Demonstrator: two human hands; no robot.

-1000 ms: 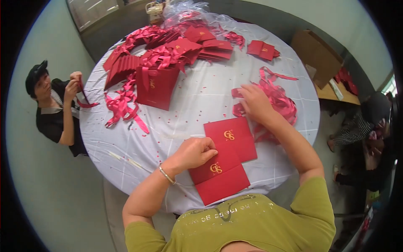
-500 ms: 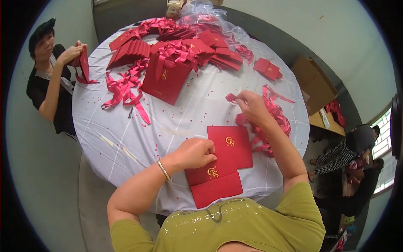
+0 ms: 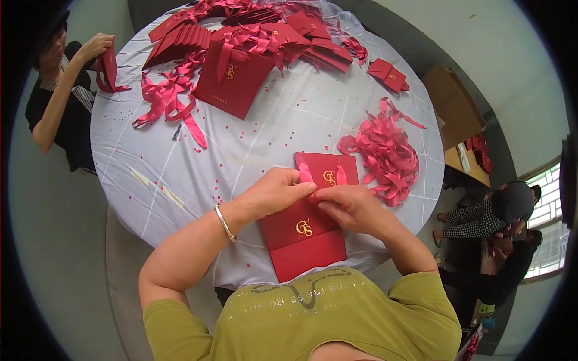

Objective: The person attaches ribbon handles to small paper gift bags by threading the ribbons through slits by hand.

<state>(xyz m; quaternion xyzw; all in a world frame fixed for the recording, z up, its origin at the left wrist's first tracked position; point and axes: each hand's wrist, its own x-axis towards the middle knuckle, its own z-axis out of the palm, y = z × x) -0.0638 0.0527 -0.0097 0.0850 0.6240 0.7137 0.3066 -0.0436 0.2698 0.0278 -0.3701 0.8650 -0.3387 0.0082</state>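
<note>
Working above two overlapping flat red bags (image 3: 301, 259) at five o'clock on the white-clothed worktop (image 3: 355, 108): pinching pink ribbon (image 3: 305, 170) over the upper bag (image 3: 319, 159) with left hand (image 3: 277, 194) and right hand (image 3: 352, 207), both curled nearly closed, fingertip to fingertip. Facing a heap of loose ribbon (image 3: 385, 153) at three o'clock and a large red bag (image 3: 223, 90) at eleven. Sharing the worktop with a co-worker (image 3: 51, 111) at ten, alongside piled red bags (image 3: 289, 31) lying farther off toward twelve.

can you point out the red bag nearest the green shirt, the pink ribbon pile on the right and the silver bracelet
Red bag (image 3: 306, 248): head view, on its lower panel, just below the crease.
Pink ribbon pile (image 3: 389, 155): head view, middle of the tangle.
Silver bracelet (image 3: 224, 224): head view, middle of its visible band.
</note>
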